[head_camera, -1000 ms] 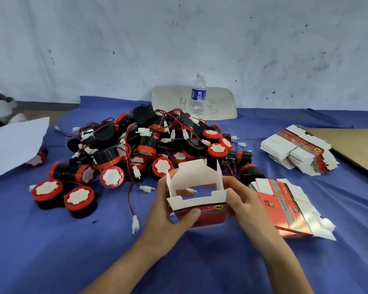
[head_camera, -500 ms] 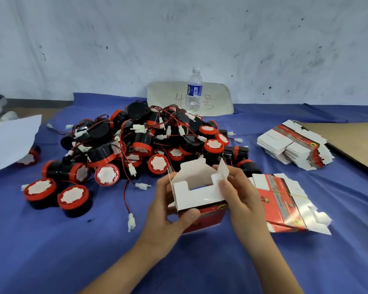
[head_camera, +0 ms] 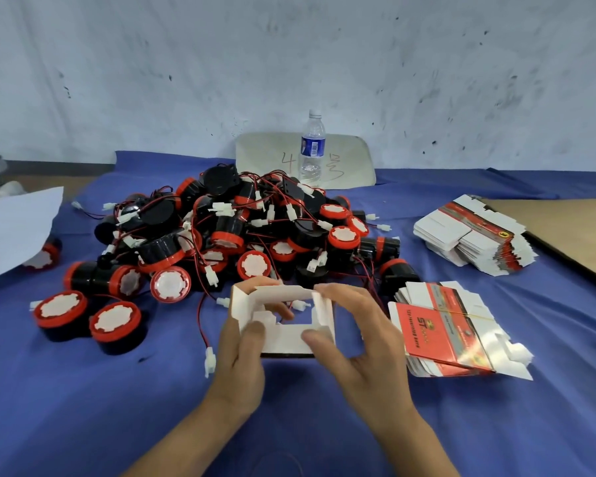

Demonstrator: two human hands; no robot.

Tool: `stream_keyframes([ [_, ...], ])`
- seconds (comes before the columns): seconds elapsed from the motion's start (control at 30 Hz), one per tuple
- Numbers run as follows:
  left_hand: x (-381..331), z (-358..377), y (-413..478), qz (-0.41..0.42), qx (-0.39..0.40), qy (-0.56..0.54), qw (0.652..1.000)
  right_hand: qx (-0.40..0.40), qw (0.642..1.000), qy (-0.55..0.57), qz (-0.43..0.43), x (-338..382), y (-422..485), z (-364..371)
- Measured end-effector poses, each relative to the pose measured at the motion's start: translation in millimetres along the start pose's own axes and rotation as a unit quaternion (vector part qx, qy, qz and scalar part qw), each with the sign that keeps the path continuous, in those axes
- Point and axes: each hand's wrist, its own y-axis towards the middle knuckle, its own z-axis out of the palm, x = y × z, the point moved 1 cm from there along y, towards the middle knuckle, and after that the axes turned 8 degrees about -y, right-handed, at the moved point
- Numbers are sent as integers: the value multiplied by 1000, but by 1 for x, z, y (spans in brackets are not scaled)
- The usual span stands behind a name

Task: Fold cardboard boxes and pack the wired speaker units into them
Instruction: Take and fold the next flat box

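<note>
My left hand (head_camera: 242, 356) and right hand (head_camera: 362, 342) grip the box (head_camera: 283, 340) at frame centre, now tipped flatter, its flaps folding inward, so I judge one end nearly closed.

Water bottle (head_camera: 312, 146): 1, upper centre. Half-folded box (head_camera: 283, 340): 1, centre. Flat-box bundles: 2, right stack (head_camera: 472, 235) and lower-right stack (head_camera: 444, 328). White sheet (head_camera: 11, 228): 1, left edge. Speakers (head_camera: 255, 265): tangled heap, too many to count exactly.
</note>
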Motion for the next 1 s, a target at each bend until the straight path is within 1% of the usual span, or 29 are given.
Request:
stream_keyframes([
  [0.03, 0, -1, 0, -6, 1, -3, 1000, 1, 1000, -5, -16, 0, 0, -1],
  [0.13, 7, -3, -6, -109, -55, -51, 991, -14, 994, -69, -83, 0, 2, -8],
  [0.23, 9, -1, -4, -179, -72, -100, 976, -17, 981, -145, -125, 1, 4, -10],
  [0.37, 5, 1, 4, -228, -37, -170, 958, -15, 975, -168, -147, 0, 4, -9],
  [0.43, 8, 1, 5, -250, -25, -185, 950, -11, 975, -170, -140, -1, 2, -6],
  [0.5, 6, 2, 6, -246, -15, -187, 951, -3, 986, -138, -93, -4, 1, -3],
  [0.57, 2, 3, 6, -194, 16, -170, 966, 16, 999, -35, 19, -9, 1, -2],
  [0.6, 0, 4, 5, -162, 40, -157, 973, 27, 995, 25, 90, -12, 1, -2],
  [0.63, 0, 5, 3, -141, 61, -141, 978, 37, 984, 81, 153, -16, 1, -4],
  [0.67, -1, 6, 2, -132, 78, -119, 981, 40, 972, 123, 196, -20, 0, -6],
  [0.7, -1, 7, 1, -129, 92, -98, 982, 39, 964, 148, 217, -24, 0, -8],
  [0.77, -3, 10, -1, -135, 103, -88, 982, 43, 960, 164, 223, -28, 1, -11],
  [0.9, -1, 8, 1, -141, 67, -95, 983, 65, 954, 202, 213, -27, 0, -6],
  [1.0, 1, 6, 1, -142, 60, -92, 984, 73, 949, 218, 216, -27, -1, -4],
])
